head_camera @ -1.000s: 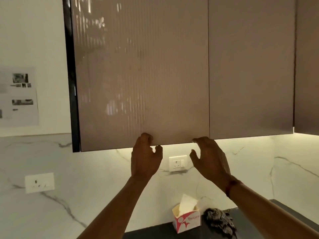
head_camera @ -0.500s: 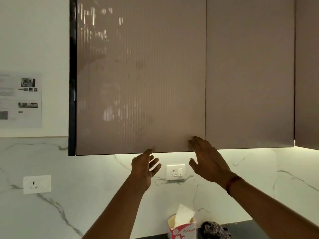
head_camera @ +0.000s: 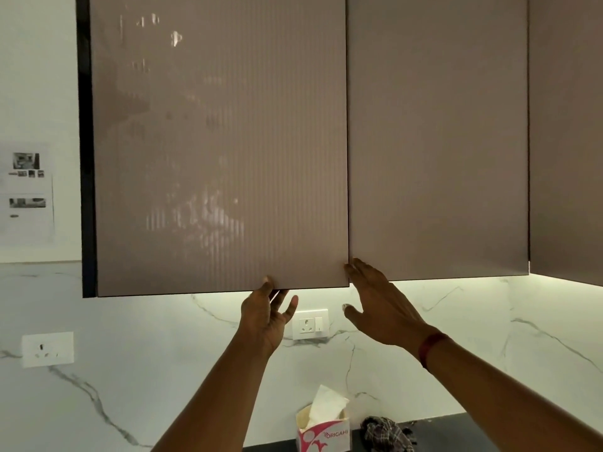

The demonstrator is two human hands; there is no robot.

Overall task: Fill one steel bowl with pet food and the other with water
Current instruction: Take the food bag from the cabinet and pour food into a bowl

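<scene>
- Reaching up with the left hand (head_camera: 267, 316), fingers straight and slightly spread, one fingertip touching the bottom edge of the ribbed cabinet door (head_camera: 218, 141); gripping nothing
- Reaching up with the right hand (head_camera: 381, 308) too, flat and spread, fingertips against that door's lower corner, right at the seam with the plain door (head_camera: 437, 135) beside it; holding nothing
- Wearing a red band (head_camera: 430, 349) on the right wrist
- Further right, the edge of a third door (head_camera: 567, 125)
- Below the cabinets, lit marble backsplash (head_camera: 146, 370) with one wall socket (head_camera: 310, 324) between the two hands and another socket (head_camera: 47, 349) well to the left
- Down on the dark counter (head_camera: 456, 432): a tissue box (head_camera: 323, 435) with a tissue sticking up, and near it on the right a crumpled checked cloth (head_camera: 386, 433)
- On the wall at left, a printed sheet (head_camera: 26, 194), too blurred to read
- Cannot tell from this view where the steel bowls, pet food or water are
</scene>
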